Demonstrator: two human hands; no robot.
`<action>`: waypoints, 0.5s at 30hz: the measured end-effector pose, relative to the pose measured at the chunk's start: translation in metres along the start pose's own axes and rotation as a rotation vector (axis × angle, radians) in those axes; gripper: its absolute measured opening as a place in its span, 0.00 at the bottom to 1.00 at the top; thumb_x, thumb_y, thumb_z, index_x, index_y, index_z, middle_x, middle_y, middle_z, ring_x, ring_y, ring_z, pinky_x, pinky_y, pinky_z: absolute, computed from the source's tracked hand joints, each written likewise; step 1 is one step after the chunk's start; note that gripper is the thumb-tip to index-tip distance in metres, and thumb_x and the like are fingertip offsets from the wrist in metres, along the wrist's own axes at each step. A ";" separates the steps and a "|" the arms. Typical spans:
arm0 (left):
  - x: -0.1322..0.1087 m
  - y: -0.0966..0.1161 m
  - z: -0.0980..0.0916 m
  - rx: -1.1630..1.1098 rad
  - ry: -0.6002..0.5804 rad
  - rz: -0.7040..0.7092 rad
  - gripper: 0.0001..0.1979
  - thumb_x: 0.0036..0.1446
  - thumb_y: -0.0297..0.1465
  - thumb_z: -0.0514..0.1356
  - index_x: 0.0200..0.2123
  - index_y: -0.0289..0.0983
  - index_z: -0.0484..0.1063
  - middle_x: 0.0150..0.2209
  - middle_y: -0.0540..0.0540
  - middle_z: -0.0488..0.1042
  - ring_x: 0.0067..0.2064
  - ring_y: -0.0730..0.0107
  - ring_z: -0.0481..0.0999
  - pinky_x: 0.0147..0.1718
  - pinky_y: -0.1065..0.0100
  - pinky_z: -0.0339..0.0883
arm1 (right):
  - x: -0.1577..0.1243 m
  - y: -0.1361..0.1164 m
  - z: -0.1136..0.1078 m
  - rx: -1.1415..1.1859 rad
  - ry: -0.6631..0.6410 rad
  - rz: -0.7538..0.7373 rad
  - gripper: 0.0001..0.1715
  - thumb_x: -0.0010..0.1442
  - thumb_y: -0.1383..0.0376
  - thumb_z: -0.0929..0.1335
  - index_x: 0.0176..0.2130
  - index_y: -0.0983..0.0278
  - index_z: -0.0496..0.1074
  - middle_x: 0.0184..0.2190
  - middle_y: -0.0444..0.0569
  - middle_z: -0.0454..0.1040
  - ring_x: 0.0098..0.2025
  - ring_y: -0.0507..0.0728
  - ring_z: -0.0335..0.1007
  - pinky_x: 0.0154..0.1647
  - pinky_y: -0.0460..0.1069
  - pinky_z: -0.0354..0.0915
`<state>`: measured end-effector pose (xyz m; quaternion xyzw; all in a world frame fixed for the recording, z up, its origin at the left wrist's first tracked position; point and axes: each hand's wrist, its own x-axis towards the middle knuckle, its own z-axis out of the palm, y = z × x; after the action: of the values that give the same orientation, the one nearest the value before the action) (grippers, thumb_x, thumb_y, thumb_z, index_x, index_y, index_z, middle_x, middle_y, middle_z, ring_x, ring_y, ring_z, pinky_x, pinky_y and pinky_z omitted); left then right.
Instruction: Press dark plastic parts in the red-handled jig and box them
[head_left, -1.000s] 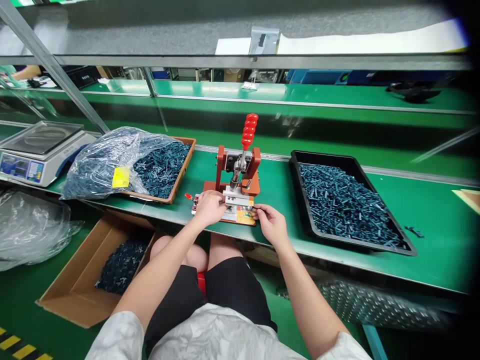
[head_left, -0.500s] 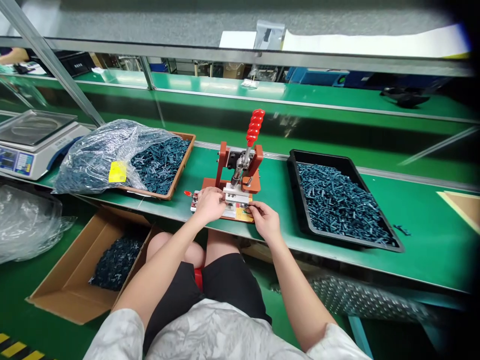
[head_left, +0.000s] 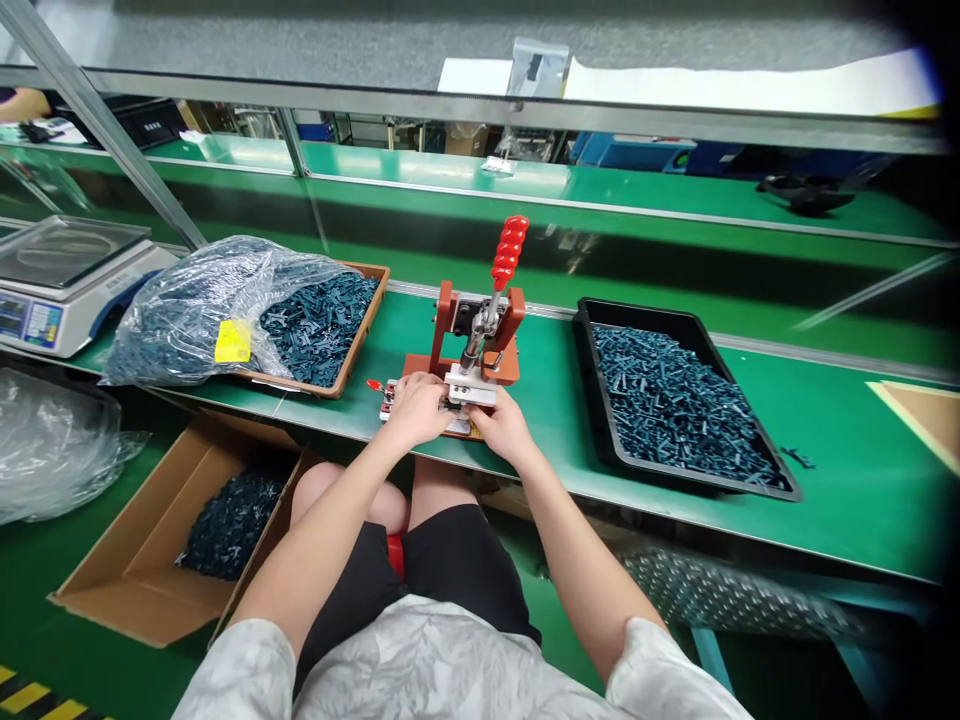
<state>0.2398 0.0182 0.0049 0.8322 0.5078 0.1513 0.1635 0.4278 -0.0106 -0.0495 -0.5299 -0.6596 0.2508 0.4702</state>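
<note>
A hand-operated toggle press (head_left: 476, 335) with an upright red grip (head_left: 511, 252) stands on the bench in front of me. My left hand (head_left: 420, 410) is at the left side of its pale metal block (head_left: 471, 385), fingers bent together and thumb pointing inward. From the right, my right hand (head_left: 504, 428) reaches the same block, its thumb low at the front and its fingers curled behind. Between the two thumbs a small dark piece shows in part. My fingers hide most of it, and I cannot tell which hand grips it.
To the right is a black tray (head_left: 600, 425) of small dark-green plastic parts. An orange-brown tray (head_left: 367, 325) with a plastic bag (head_left: 187, 300) of similar parts lies left, beside a scale (head_left: 67, 285). A cardboard box (head_left: 127, 590) sits below the bench edge.
My right hand has moved left and inward, from the fixture's right edge to the block's front. My left hand stays at the block, its fingers slightly shifted. The red grip stays upright.
</note>
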 end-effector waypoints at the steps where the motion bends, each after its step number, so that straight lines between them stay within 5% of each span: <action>1: 0.000 0.000 0.001 -0.004 0.006 -0.001 0.14 0.53 0.36 0.69 0.43 0.40 0.82 0.51 0.41 0.78 0.57 0.48 0.72 0.60 0.50 0.62 | 0.003 0.000 0.004 0.004 -0.006 0.017 0.12 0.58 0.64 0.71 0.43 0.58 0.82 0.47 0.51 0.81 0.51 0.63 0.77 0.56 0.59 0.72; 15: -0.001 0.002 0.002 -0.027 0.040 -0.011 0.11 0.54 0.36 0.68 0.40 0.41 0.83 0.48 0.42 0.79 0.57 0.49 0.73 0.62 0.50 0.62 | 0.008 -0.002 0.005 -0.047 -0.022 -0.021 0.13 0.57 0.67 0.71 0.43 0.58 0.83 0.45 0.49 0.83 0.49 0.63 0.79 0.53 0.58 0.74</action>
<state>0.2413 0.0163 0.0039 0.8238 0.5135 0.1740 0.1655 0.4228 -0.0028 -0.0474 -0.5313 -0.6759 0.2361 0.4529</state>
